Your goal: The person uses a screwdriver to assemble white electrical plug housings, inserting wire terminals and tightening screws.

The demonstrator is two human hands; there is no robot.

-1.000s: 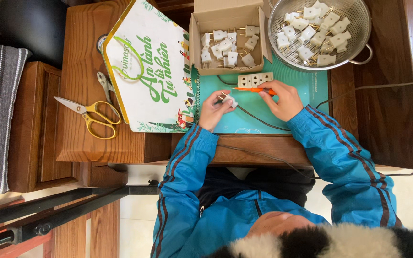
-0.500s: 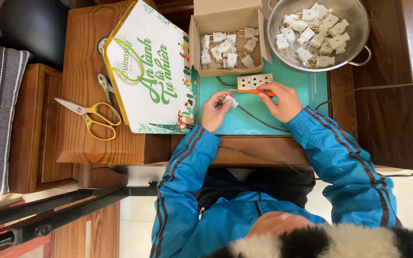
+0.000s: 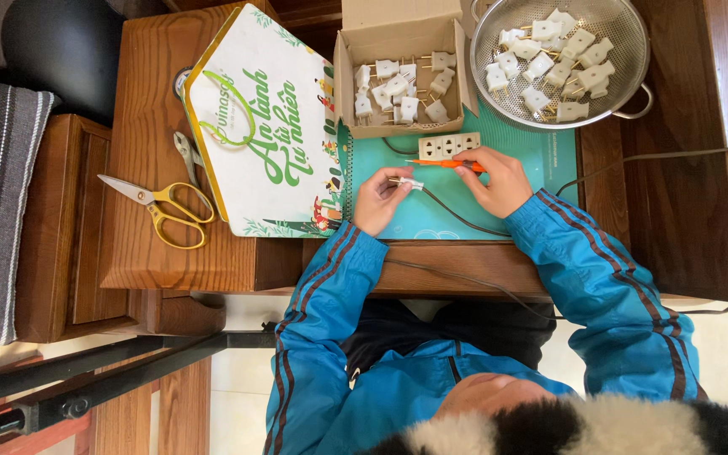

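Down on the teal cutting mat (image 3: 457,219), the left hand (image 3: 378,200) pinches a small white plug (image 3: 409,183) on a dark cable (image 3: 457,217). Meanwhile the right hand (image 3: 497,179) grips an orange screwdriver (image 3: 444,163), lying just below a white socket strip (image 3: 448,146), beside the cardboard box (image 3: 404,84) and metal colander (image 3: 559,63) of plugs.

power strip (image 3: 447,146) ahead, box (image 3: 404,84) beyond

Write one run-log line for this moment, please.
left hand: holds white plug on cord | right hand: holds orange screwdriver, tip toward plug | nearby: socket strip, box and strainer of plugs
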